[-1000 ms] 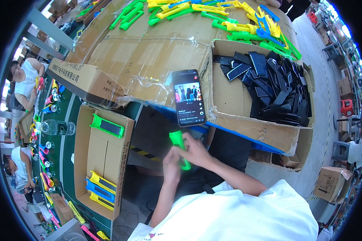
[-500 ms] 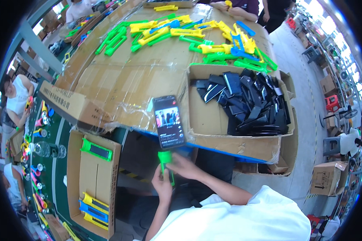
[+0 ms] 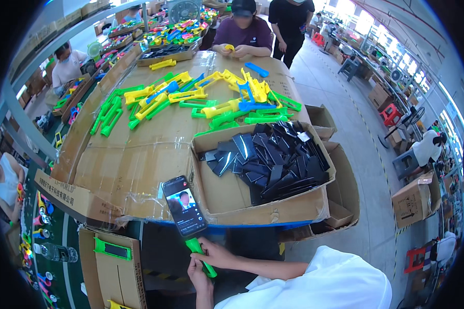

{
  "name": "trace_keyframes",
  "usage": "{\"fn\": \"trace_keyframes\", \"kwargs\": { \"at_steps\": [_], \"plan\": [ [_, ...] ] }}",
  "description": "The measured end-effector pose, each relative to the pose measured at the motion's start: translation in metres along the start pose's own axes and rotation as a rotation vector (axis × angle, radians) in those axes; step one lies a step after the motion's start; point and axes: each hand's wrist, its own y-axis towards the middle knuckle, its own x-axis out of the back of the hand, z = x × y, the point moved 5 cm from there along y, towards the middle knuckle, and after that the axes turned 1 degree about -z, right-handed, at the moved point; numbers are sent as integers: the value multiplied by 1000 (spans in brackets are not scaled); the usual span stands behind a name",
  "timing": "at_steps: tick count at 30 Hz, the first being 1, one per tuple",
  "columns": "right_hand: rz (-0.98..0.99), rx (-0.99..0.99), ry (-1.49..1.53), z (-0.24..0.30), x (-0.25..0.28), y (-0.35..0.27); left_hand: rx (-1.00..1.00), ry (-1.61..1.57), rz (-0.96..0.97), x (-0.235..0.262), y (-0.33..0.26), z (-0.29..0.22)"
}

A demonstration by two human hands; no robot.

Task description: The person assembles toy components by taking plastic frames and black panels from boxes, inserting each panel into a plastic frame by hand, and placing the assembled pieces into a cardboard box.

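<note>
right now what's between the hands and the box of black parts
In the head view, a phone with a lit screen stands between the hands and the cardboard box.

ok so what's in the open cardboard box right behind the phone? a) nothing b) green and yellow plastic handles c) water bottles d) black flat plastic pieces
d: the cardboard box behind the phone holds a heap of black flat plastic pieces; the coloured handles lie farther back on the table.

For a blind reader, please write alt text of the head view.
Both hands, left and right, grip a green plastic piece below a propped phone. Behind stand a box of black parts and a cardboard-covered table of coloured pieces.
</note>
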Motion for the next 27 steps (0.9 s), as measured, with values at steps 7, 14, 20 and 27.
{"fn": "trace_keyframes", "kwargs": {
  "at_steps": [7,14,20,27],
  "plan": [
    [-146,27,19,-1,2,2,53,-20,-25,5,4,13],
    [-124,139,79,-1,2,2,82,-145,76,5,5,6],
    [-128,72,12,1,3,2,173,-200,94,7,3,8],
    [3,-151,-10,-11,-2,3,168,-162,28,3,5,3]
  ]
}}
